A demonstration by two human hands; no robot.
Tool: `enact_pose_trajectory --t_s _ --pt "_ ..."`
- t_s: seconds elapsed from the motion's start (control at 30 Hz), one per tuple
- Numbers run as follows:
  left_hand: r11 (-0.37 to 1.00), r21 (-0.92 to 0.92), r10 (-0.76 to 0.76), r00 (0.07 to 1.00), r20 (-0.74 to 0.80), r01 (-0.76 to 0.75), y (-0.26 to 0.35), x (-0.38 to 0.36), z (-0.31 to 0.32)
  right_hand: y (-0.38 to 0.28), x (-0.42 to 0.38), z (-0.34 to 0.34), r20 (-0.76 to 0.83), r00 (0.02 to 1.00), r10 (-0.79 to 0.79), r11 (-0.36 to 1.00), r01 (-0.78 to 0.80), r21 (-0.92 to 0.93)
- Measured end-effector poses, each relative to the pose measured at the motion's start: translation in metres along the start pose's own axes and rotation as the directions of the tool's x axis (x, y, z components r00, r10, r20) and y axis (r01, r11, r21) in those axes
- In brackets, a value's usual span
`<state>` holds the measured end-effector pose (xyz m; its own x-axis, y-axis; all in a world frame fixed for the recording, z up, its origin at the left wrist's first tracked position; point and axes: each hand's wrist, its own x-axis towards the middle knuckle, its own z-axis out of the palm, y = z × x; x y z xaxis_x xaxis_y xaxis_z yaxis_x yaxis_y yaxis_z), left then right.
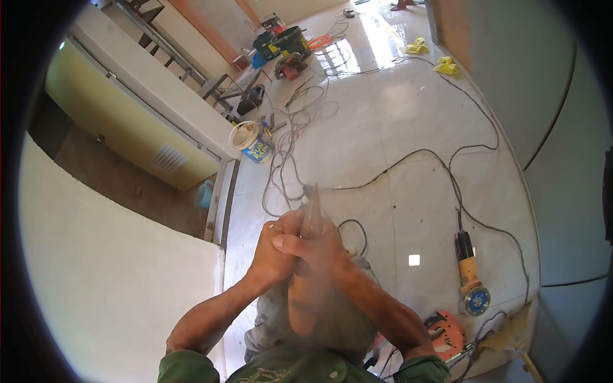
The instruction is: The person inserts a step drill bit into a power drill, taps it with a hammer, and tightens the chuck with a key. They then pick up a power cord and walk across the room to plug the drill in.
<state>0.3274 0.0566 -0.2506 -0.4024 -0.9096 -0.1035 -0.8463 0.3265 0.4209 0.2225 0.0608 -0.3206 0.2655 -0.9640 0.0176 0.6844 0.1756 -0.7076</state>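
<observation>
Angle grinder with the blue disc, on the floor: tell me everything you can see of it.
The angle grinder lies on the pale, glossy tiled floor, at the right of the view. Its rear end is black and its front body yellow-orange, smudged dark; both look like plastic. At the near end, a round blue disc with a greyish rim faces up; its markings are too small to read. A dark cord leaves the far end. Neither hand touches it.

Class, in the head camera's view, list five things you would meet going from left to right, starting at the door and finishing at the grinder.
Door → bucket → the person's right hand → farther yellow bundle → grinder.
</observation>
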Motion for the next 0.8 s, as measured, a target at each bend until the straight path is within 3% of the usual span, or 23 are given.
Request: enact_pose_trajectory --t_s 0.03,0.13,0.3,0.4,0.43,0.47,0.53,0.6,0.7,0.8 --pt "1.0 -0.002 0.021 1.0 -0.008 -0.021 0.0 0.001 0.0 0.004 0.002 -0.005 0.031 1.0 0.002 1.0 -0.002 -0.02" --pt "0.994 -0.052 0.095 0.993 -0.065 -0.099 0.002 0.001 0.001 0.027 0.007 -0.003 -0.07 0.994 -0.084 0.996 0.085 0.002" --pt "0.91 -0.401 -0.133 0.99 -0.046 0.104 0.022 -0.001 -0.004 0.038 0.009 -0.013 -0.034 0.989 -0.145 0.989 0.144 -0.038" --pt "0.978 -0.206 -0.015 0.986 -0.166 -0.02 -0.01 0.003 0.017 0.017 -0.001 -0.013 -0.051 0.999 -0.019 0.999 0.021 0.037" --pt "0.983 -0.17 -0.097 0.987 -0.125 0.075 0.003 0.006 0.013 0.006 -0.005 -0.009 -0.072 0.997 0.04 0.997 -0.035 0.062" --pt "0.993 -0.111 -0.04 0.991 -0.129 0.025 0.007 0.008 0.012 -0.004 -0.009 -0.007 -0.096 0.99 0.103 0.992 -0.094 0.088" --pt "0.998 0.002 0.065 0.99 -0.125 -0.066 0.01 0.01 0.011 -0.014 -0.014 -0.006 -0.116 0.986 0.116 0.992 -0.109 0.069" --pt "1.0 0.011 0.016 0.993 -0.12 -0.015 0.011 0.01 0.013 -0.018 -0.011 -0.009 -0.141 0.985 0.097 0.995 -0.101 -0.021" --pt "0.999 0.048 0.011 0.991 -0.136 -0.005 0.018 0.009 0.009 -0.005 -0.005 -0.015 -0.046 0.999 -0.027 0.998 0.025 -0.049" --pt "0.995 0.101 0.038 0.991 -0.132 -0.025 0.019 0.008 0.008 -0.017 -0.01 -0.015 -0.032 0.999 0.001 0.999 -0.002 -0.041"
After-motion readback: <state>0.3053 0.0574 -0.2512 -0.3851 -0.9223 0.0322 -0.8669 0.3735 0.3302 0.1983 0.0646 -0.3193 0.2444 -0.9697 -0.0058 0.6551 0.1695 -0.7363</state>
